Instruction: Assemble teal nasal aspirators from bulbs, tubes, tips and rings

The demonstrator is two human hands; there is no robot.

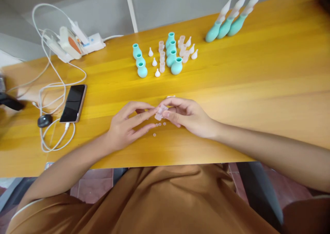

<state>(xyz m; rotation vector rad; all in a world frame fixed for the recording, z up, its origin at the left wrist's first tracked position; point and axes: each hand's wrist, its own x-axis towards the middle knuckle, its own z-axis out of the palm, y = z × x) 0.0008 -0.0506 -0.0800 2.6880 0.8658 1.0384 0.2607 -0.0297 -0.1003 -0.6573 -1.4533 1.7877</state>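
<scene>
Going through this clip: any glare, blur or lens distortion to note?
Head view: a pale sheen washes the right side of the table; head view: the translucent piece in the right hand looks soft, its edges hard to make out; head view: likely wide-angle stretching toward the frame edges.

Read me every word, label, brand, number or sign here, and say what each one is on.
No text is legible.
Power strip: blue marks, too blurred to read.
Small card or label at the table's near edge: coloured marks, too small to read.
Phone: dark screen, no lettering legible.
Turquoise bulbs and white tips: no lettering visible.
</scene>
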